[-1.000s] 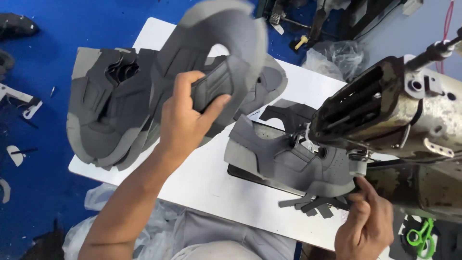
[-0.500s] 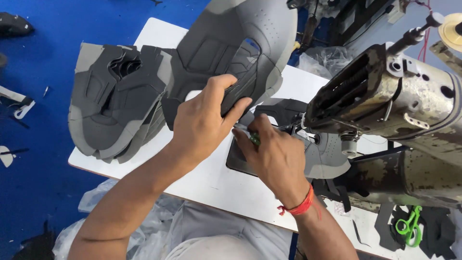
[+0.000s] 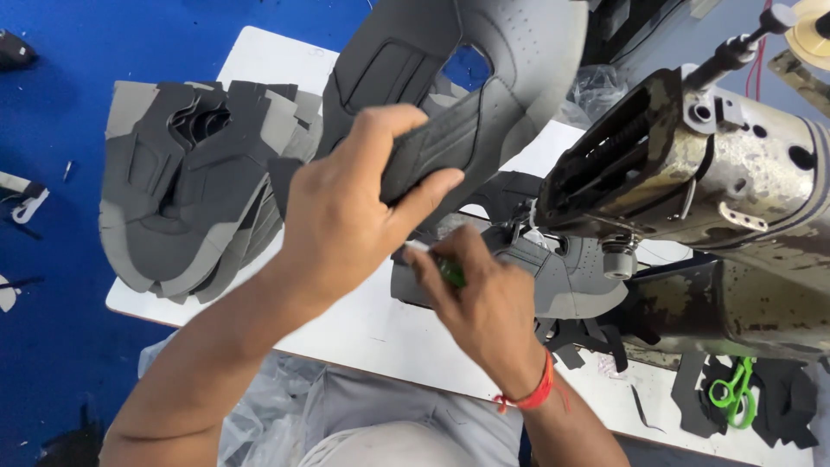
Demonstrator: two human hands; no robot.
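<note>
Shoe upper: matt grey synthetic, partly perforated, ribbed dark panel.
Stack of uppers: same matt grey sheet, cut edges.
Sewing machine: worn painted metal, grimy, dull.
Worktop: smooth white board.
Snips: glossy green plastic.
Wristband: red thread.

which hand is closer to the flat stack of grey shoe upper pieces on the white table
Left. The left hand hangs just beside the flat stack of grey shoe upper pieces; the right hand sits farther off, by the sewing machine.

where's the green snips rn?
Head view, far lower right: the green snips lie on the white table among dark fabric scraps, below the sewing machine, well right of the right hand.
</note>
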